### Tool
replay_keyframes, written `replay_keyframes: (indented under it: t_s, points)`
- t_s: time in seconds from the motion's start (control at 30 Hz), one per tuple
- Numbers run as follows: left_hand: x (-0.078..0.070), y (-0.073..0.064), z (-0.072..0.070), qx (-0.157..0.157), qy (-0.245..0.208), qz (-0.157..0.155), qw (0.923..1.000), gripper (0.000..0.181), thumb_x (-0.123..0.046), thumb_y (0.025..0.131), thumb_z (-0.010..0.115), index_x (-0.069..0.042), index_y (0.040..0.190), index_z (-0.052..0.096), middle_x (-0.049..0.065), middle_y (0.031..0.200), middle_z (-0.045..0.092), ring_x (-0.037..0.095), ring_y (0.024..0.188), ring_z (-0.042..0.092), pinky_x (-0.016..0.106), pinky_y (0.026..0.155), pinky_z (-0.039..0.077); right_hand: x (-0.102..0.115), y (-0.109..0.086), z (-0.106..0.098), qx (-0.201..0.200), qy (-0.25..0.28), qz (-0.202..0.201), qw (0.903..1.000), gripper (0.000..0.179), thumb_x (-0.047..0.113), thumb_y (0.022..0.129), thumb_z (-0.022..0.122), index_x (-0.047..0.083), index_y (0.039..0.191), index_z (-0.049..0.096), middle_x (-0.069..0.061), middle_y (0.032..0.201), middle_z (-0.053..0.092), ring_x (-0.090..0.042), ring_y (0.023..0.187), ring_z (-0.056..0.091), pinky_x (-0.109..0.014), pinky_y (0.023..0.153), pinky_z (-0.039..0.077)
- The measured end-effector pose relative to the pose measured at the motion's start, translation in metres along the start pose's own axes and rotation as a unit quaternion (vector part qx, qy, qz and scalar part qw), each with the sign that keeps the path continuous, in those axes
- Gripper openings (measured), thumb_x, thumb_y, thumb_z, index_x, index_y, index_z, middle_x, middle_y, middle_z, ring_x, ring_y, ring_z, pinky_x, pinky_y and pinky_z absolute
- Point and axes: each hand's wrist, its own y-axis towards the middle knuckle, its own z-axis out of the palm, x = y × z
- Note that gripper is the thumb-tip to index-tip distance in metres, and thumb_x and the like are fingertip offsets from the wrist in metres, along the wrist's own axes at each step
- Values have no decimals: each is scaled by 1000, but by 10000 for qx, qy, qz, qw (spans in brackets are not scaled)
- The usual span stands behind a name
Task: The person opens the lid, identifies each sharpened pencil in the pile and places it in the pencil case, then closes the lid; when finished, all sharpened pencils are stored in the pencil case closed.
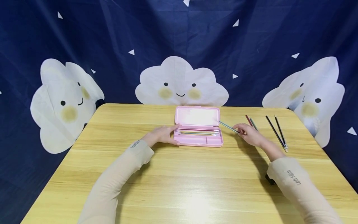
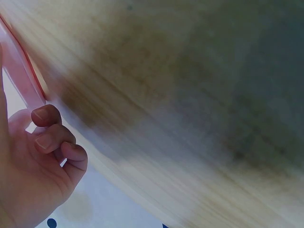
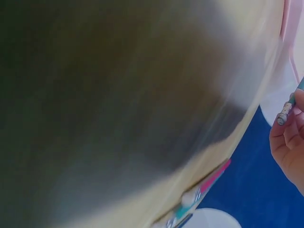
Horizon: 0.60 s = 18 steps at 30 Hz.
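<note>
A pink pencil case [image 1: 193, 141] lies with its lid raised at the far middle of the table. Several pencils [image 1: 197, 133] rest in its long rear compartment. My left hand [image 1: 160, 134] holds the case's left end between thumb and fingers; in the left wrist view the fingers [image 2: 53, 138] are curled by the pink edge [image 2: 24, 71]. To the right of the case, my right hand [image 1: 250, 135] pinches a teal pencil [image 1: 227, 125] near its eraser end [image 3: 285, 114]. The pencil's other end points toward the lid.
Beyond the right hand lie a red pencil [image 1: 248, 120] and a green pencil [image 1: 254, 124], partly hidden. Two black pencils [image 1: 275, 130] lie farther right. A dark blue curtain [image 1: 179, 34] with white clouds hangs behind the wooden table [image 1: 167, 174].
</note>
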Motion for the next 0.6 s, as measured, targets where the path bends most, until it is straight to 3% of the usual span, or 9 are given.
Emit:
replay_keyframes:
  t_s: [0.27, 0.6]
  points:
    - [1, 1, 1, -33, -37, 20, 10000, 102, -68, 67, 63, -28, 147, 13, 17, 138, 41, 29, 115, 49, 38, 82, 44, 13, 23, 17, 439, 137, -87, 9989, 26, -16, 79, 52, -4, 101, 60, -10, 79, 53, -19, 75, 47, -34, 68, 41]
    - [3, 2, 1, 16, -89, -28, 10000, 102, -68, 68, 63, -27, 147, 13, 17, 138, 42, 27, 112, 49, 39, 89, 40, 36, 59, 34, 812, -310, -676, 9939, 29, -17, 76, 50, -6, 102, 60, -11, 80, 52, -23, 78, 48, -42, 76, 42]
